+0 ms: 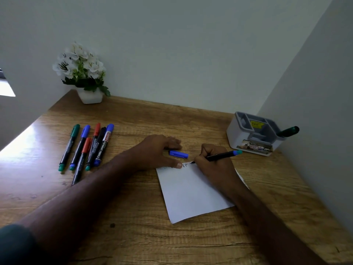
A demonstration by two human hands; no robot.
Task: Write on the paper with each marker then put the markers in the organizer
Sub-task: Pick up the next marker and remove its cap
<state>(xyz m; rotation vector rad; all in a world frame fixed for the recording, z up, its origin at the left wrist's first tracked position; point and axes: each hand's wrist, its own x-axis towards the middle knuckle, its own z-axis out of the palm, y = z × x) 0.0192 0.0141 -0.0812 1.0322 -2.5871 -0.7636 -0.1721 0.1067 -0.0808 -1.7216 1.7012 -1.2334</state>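
Note:
A white sheet of paper (191,192) lies on the wooden desk (133,217) in front of me. My right hand (214,161) grips a black marker (223,155) with a teal end, its tip touching the paper's top edge beside some faint letters. My left hand (160,152) rests flat, thumb pressing the paper's top left corner. A blue cap (178,153) lies on the desk between my hands. Several capped markers (86,148) lie side by side at the left. The grey and white organizer (254,134) stands at the right and holds one green marker (288,131).
A white pot of white flowers (84,73) stands in the far left corner. Walls close the desk at the back and on the right, just behind the organizer. A bright patch of light falls on the desk's left edge.

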